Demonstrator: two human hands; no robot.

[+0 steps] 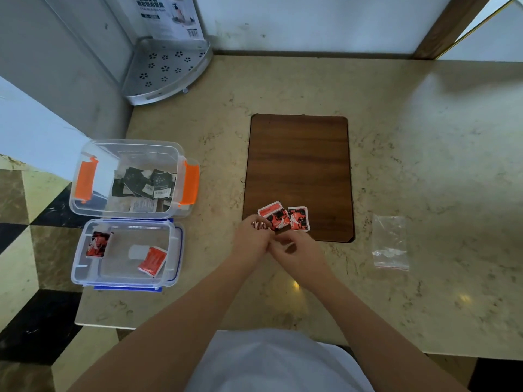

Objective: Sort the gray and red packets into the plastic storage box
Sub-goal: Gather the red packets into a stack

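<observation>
Two red packets (284, 215) lie on the near edge of a brown wooden board (300, 165). My left hand (250, 239) is closed around another red packet (259, 224), whose end sticks out above the fingers. My right hand (294, 248) touches the left hand just in front of the board; whether it holds anything is hidden. At the left stand two clear plastic boxes. The orange-latched box (85, 205) holds several gray packets (147, 181). The blue-latched box (76, 275) holds two red packets (152, 261).
An empty clear zip bag (390, 241) lies right of the board. A white perforated corner shelf (167, 69) stands at the back left against the wall. The counter's left edge drops to a tiled floor (28, 278) beside the boxes.
</observation>
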